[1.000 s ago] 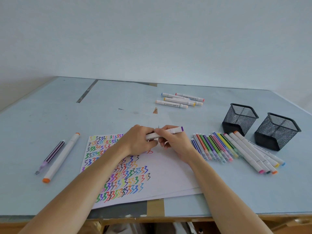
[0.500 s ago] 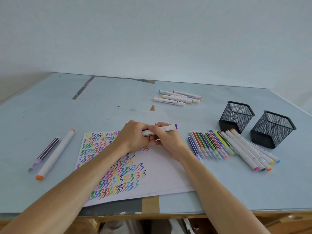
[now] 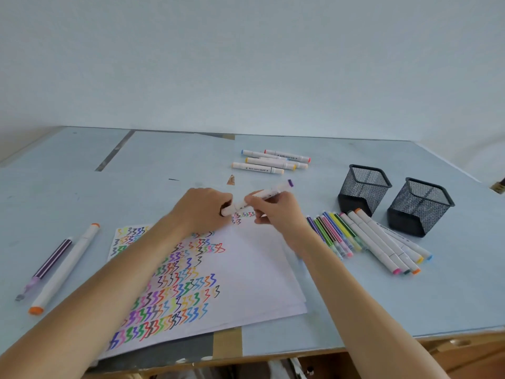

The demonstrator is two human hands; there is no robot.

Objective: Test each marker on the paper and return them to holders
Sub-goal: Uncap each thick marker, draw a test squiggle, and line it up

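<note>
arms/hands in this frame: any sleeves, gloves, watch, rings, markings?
Both forearms are bare up to the frame edge, with no sleeves in view. The left hand and right hand wear no gloves. No watch, bracelet or ring shows on the visible sides of the wrists and fingers. No tape, tags, cables or drawn markings are visible on either arm. The undersides of the hands are hidden.

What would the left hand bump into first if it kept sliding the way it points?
Probably the right hand. The left hand points toward it along the marker both hold, and they are nearly touching. Depth is hard to judge.
</note>
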